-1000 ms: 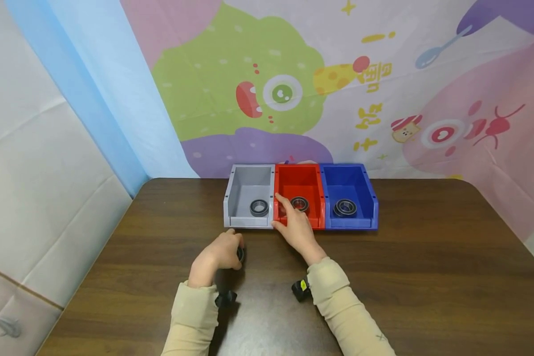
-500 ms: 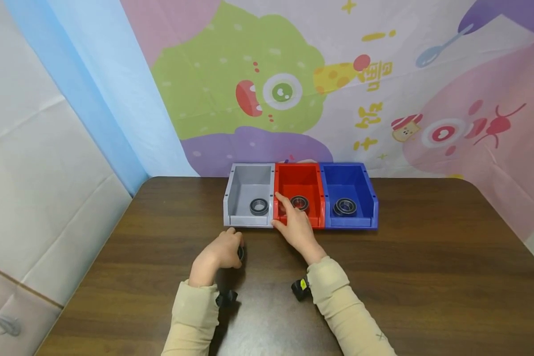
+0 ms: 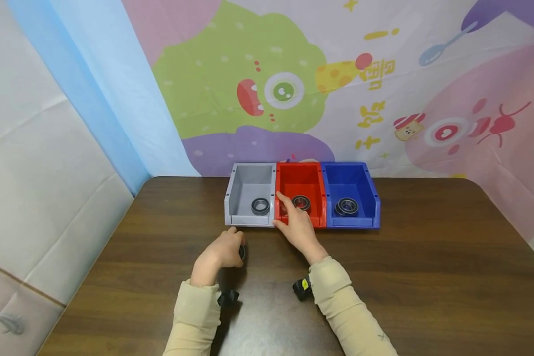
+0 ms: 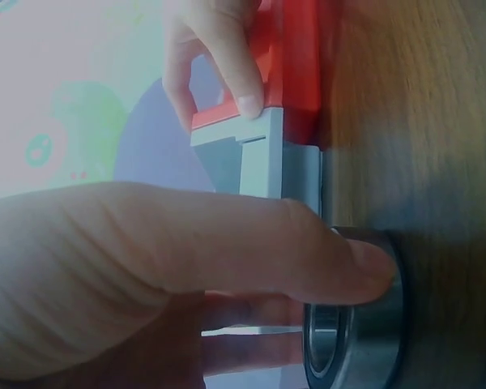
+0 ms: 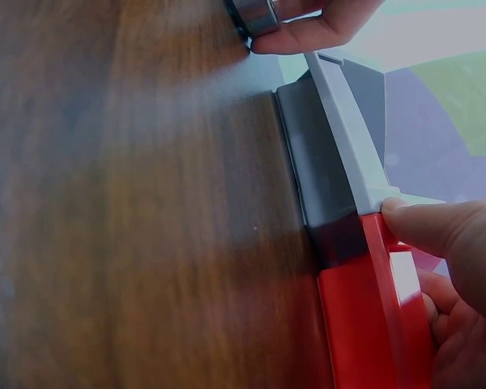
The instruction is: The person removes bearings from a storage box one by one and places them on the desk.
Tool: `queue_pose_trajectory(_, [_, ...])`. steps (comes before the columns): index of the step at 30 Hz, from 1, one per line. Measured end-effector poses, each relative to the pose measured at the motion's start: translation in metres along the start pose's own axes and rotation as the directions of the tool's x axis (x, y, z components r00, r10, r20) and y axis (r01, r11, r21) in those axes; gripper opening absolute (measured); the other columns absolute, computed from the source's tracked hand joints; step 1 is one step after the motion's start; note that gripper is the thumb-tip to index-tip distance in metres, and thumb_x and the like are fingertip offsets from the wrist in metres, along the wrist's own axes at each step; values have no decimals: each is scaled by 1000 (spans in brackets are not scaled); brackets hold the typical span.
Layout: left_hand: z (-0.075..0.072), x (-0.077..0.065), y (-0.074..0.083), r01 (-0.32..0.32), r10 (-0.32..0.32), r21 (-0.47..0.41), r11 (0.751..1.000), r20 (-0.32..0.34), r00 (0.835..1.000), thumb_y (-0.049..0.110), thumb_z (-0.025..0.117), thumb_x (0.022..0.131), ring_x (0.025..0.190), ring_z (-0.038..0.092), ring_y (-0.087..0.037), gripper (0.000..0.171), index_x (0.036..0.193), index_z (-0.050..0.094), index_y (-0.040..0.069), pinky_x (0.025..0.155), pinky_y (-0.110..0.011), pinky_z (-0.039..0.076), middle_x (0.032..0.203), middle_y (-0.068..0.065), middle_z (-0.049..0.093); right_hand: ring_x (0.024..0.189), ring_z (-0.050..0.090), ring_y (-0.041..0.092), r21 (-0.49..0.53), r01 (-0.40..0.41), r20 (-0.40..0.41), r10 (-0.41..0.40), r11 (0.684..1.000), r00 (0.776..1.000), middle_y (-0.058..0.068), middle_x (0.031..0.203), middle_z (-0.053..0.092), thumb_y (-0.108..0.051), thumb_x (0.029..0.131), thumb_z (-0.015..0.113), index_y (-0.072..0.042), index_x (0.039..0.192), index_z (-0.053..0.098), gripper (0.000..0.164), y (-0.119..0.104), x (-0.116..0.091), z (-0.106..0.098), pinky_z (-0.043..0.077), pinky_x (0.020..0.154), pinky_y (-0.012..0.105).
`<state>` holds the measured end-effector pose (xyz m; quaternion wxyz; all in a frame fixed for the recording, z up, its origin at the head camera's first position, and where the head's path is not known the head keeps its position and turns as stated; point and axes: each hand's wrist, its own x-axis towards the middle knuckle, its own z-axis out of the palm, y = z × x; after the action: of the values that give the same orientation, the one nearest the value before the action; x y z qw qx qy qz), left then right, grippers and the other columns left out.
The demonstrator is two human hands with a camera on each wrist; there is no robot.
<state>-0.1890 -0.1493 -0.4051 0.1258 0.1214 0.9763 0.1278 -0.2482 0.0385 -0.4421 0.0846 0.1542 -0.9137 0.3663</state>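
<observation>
My left hand [image 3: 220, 252] grips a ball bearing [image 4: 375, 344] low over the wooden table, in front of the grey bin [image 3: 250, 221]. In the left wrist view the thumb lies across the bearing's rim, its fingers partly hidden behind. My right hand [image 3: 299, 230] holds the wall where the grey and red bins meet. Its thumb is at the front corner and its index finger farther back along the top edge. Another bearing [image 3: 260, 206] lies in the grey bin, one bearing [image 3: 300, 202] is in the red bin [image 3: 300, 170], and bearing rings [image 3: 347, 206] overlap in the blue bin [image 3: 371, 198].
The three bins stand side by side at the back of the brown table [image 3: 436, 257], close to a printed cartoon curtain [image 3: 231, 59]. A black wrist device [image 3: 228, 297] sits under the left sleeve, and another device [image 3: 301, 289] beside the right sleeve.
Both hands keep their places and holds. The whole head view has shifted very slightly.
</observation>
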Motion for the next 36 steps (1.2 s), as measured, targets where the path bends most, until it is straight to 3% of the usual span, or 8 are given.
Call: queue_pose_trajectory(36, [-2,-3,1,18,-19,-11,1000,-25,1000,4,76,60,85,53,-31,35,87,56,1,75,-40,46,91,-14,49,101,59,27,-15,21,-25,-21,1000,999,9,116,62,-19,77,72,-23,139,35,72,2,0,2,45,87,43])
